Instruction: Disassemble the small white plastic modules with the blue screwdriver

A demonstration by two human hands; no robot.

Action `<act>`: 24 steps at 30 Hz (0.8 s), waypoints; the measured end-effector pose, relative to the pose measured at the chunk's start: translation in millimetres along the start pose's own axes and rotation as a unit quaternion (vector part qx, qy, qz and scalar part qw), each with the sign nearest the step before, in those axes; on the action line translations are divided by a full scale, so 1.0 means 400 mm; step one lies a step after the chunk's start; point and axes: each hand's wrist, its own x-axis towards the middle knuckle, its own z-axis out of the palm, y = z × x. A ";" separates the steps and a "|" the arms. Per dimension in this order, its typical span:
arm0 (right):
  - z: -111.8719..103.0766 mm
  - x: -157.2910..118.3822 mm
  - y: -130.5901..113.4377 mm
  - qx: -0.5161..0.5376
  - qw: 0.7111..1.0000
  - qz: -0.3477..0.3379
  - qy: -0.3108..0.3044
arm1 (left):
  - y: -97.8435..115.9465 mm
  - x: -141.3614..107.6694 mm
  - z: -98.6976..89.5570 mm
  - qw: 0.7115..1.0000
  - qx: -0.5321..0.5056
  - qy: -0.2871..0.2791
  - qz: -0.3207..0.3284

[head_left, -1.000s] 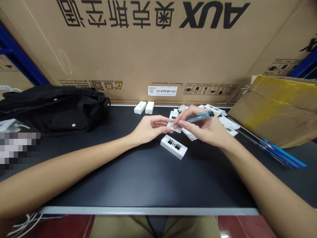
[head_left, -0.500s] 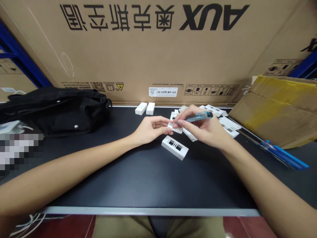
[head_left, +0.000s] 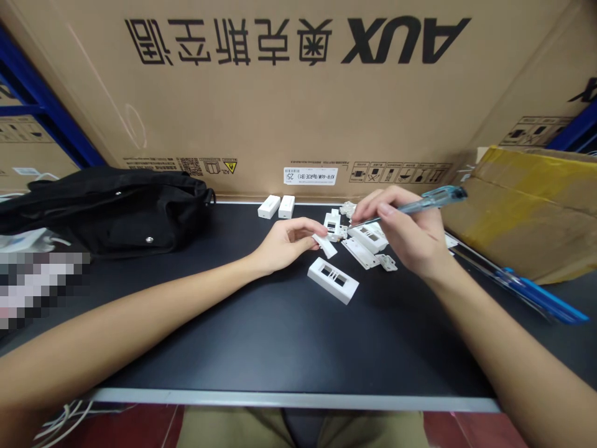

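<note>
Between the thumb and fingers of my left hand (head_left: 290, 244) is a small flat white plastic piece (head_left: 325, 246), tilted above the dark table. My right hand (head_left: 410, 233) is closed around a clear blue pen (head_left: 436, 198), its thin tip pointing left toward several small white plastic parts (head_left: 333, 225). Nearer to me lies a white rectangular housing (head_left: 333, 280) with two openings, touched by neither hand. Another white housing (head_left: 370, 236) and a flat white cover (head_left: 360, 253) rest beside and partly under my right hand.
Two small white boxes (head_left: 269, 206) stand at the back of the table (head_left: 261, 336). A black bag (head_left: 116, 211) lies on the left. At the right are a taped cardboard box (head_left: 527, 211) and a blue tool-like object (head_left: 543, 295). A large carton (head_left: 242, 112) forms the back wall.
My right hand with the pen has moved right, away from my left hand. The white piece in my left hand is now tilted differently, and more white parts show between the hands.
</note>
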 end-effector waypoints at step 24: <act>0.061 -0.014 0.035 -0.312 0.930 -0.110 -0.158 | 0.000 -0.002 0.012 0.998 0.032 0.018 -0.053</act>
